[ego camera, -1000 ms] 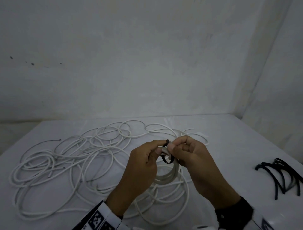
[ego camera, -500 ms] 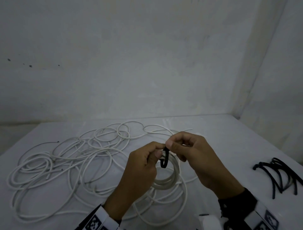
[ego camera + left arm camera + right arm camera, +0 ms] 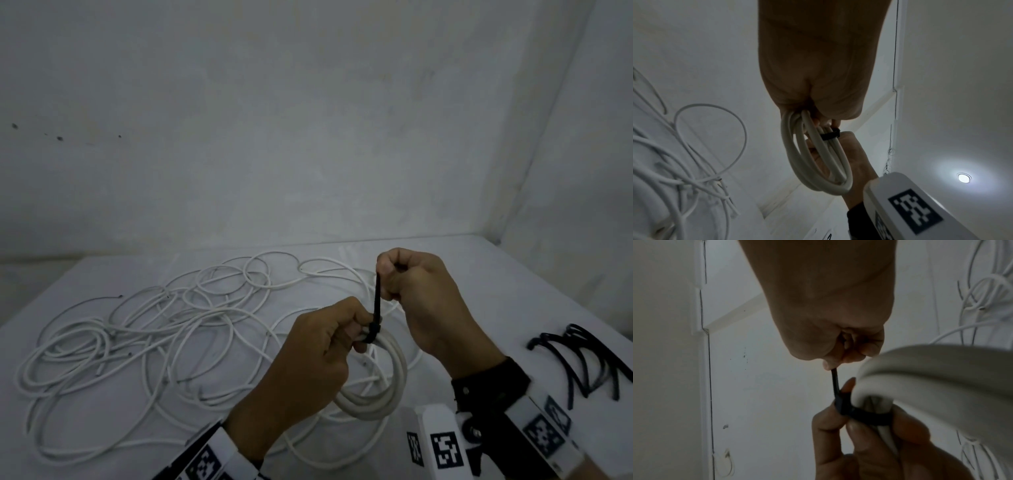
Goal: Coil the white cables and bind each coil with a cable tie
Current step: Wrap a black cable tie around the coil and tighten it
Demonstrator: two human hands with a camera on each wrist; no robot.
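Observation:
A small coil of white cable (image 3: 387, 394) (image 3: 818, 162) (image 3: 931, 378) hangs above the table. My left hand (image 3: 329, 339) pinches it at the top, where a black cable tie (image 3: 371, 334) (image 3: 829, 135) (image 3: 865, 416) wraps tightly round the strands. My right hand (image 3: 407, 284) (image 3: 838, 353) is above and to the right, pinching the tie's tail (image 3: 377, 298) (image 3: 835, 382), which stands straight up from the tie's head.
Several loose white cables (image 3: 137, 342) lie tangled across the left and middle of the white table (image 3: 513, 308). A bunch of spare black cable ties (image 3: 589, 363) lies at the right edge. Walls close the back and right.
My right hand has pulled the tie's tail up and away. The wide black loop has drawn tight round the coil. The left hand holds the coil in place.

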